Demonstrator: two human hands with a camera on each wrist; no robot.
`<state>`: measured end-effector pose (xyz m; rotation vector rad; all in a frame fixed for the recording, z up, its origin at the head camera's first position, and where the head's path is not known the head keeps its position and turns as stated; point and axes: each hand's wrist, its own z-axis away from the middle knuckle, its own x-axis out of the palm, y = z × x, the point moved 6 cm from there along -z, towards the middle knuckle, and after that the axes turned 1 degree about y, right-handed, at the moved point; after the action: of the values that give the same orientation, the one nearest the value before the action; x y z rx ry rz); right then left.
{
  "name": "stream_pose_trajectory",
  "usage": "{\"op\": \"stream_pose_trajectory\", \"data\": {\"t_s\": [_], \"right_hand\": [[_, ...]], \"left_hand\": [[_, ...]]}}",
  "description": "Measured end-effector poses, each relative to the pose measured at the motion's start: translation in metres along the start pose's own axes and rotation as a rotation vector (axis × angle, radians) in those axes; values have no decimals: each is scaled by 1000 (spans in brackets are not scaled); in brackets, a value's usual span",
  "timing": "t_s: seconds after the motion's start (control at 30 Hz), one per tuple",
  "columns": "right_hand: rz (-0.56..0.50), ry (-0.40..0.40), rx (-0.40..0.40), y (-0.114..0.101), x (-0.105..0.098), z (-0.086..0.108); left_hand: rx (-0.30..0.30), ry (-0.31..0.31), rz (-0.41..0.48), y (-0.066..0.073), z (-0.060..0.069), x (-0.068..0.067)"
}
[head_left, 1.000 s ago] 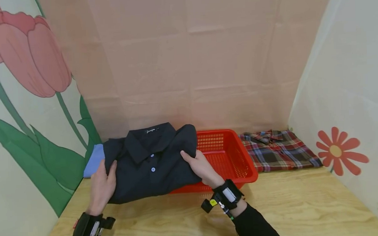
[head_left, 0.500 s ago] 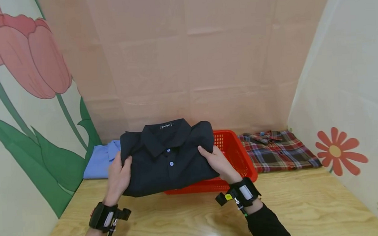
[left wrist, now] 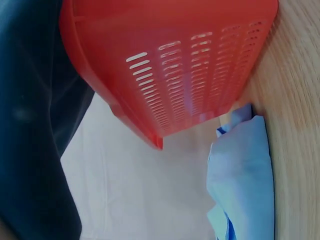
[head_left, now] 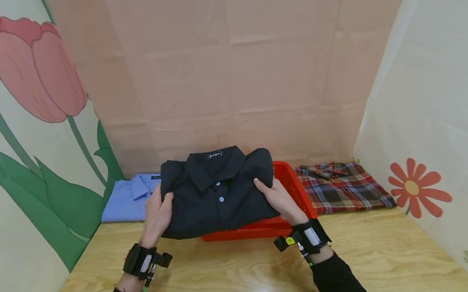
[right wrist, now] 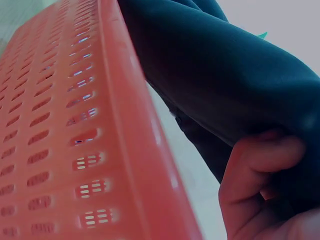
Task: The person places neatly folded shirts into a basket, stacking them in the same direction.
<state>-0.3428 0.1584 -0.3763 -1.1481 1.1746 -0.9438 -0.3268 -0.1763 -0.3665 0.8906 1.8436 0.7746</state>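
Note:
A folded dark collared shirt (head_left: 236, 201) with light buttons is held up, slightly tilted, over the red basket (head_left: 291, 182), covering most of its opening. My left hand (head_left: 157, 213) grips the shirt's left edge, thumb on top. On the opposite edge my right hand (head_left: 280, 200) pinches the cloth; in the right wrist view its curled fingers (right wrist: 250, 170) press into the dark fabric (right wrist: 225, 75) beside the basket rim (right wrist: 135, 125). The left wrist view shows the dark cloth (left wrist: 30, 125) by the basket wall (left wrist: 175, 65), with the left hand nearly out of sight.
A folded blue shirt (head_left: 123, 201) lies on the wooden table (head_left: 222, 266) left of the basket. To the basket's right lies a folded plaid shirt (head_left: 347, 189). A plain pinkish sheet (head_left: 231, 77) hangs behind, with flower-printed sheets on both sides.
Both hands have carried the dark shirt to the right, from partly over the blue shirt to over the basket. More of the blue shirt now shows.

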Motion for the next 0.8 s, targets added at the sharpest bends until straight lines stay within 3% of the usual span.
{"op": "stream_pose_trajectory", "data": {"t_s": [0.23, 0.47, 0.8], "right_hand": [[11, 1, 8, 3, -3, -1], [33, 8, 18, 3, -9, 1], [85, 58, 14, 7, -28, 1]], "left_hand": [[12, -24, 63, 1, -2, 6], [91, -23, 69, 8, -4, 12], [60, -141, 87, 11, -6, 28]]}}
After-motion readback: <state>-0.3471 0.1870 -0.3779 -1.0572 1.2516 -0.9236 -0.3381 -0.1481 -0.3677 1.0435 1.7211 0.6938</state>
